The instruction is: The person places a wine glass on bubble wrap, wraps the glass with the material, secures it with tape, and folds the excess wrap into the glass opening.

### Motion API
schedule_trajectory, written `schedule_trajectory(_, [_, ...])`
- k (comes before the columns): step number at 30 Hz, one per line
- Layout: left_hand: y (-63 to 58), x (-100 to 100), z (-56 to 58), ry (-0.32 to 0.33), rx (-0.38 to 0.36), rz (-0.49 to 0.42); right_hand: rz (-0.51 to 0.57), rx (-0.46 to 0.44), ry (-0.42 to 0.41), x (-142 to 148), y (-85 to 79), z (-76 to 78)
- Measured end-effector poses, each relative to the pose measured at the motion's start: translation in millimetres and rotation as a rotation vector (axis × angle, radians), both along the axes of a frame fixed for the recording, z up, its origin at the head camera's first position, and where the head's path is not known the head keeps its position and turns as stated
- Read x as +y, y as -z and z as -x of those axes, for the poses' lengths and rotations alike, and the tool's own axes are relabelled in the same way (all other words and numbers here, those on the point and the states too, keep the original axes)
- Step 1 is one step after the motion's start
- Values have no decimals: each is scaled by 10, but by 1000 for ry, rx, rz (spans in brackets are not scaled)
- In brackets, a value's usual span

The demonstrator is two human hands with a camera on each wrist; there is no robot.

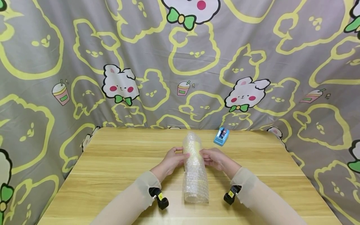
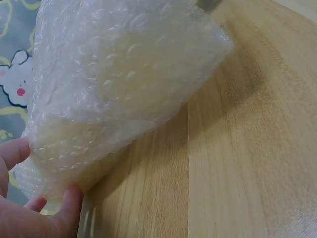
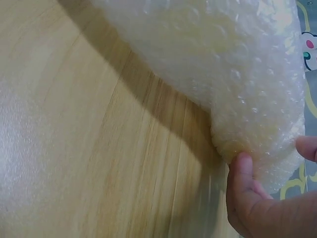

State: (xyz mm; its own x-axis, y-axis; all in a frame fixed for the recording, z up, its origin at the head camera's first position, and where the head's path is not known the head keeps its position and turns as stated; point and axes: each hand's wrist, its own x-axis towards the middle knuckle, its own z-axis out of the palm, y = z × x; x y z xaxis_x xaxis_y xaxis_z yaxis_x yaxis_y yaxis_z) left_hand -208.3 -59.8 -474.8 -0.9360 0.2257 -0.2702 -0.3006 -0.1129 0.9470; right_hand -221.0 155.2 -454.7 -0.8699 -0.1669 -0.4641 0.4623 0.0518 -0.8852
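A roll of clear bubble wrap [image 1: 195, 175] stretches lengthwise across the middle of the table, and something yellowish shows through its far part. From the left, my left hand [image 1: 172, 161] holds the roll, thumb on top and fingers along its side. My right hand [image 1: 216, 158] grips it from the opposite side at about the same height. In the left wrist view, fingertips [image 2: 73, 193] press into the bubble wrap [image 2: 124, 64]. The right wrist view has a finger and thumb about the narrow part of the bubble wrap [image 3: 247, 99]. The roll's inside is mostly hidden.
A blue tape dispenser [image 1: 221, 136] stands near the table's back edge, right of the roll. The wooden table [image 1: 121, 162] meets a grey curtain [image 1: 157, 56] with cartoon prints at the back and sides. Black camera mounts [image 1: 159, 198] sit at both wrists.
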Motion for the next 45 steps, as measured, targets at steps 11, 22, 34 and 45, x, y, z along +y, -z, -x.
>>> schedule_trajectory(11, [5, 56, 20, -31, 11, 44, 10, 5, 21, 5, 11, -3])
schedule_trajectory(22, [20, 88, 33, -17, 0, 39, -22, 2, 16, 12, 16, -4])
schedule_trajectory(34, [26, 105, 40, -23, -8, 43, -31, 13, 4, 11, 24, 5])
schedule_trajectory(45, [61, 157, 37, -64, -12, 38, -5, 14, 10, 28, 43, 15])
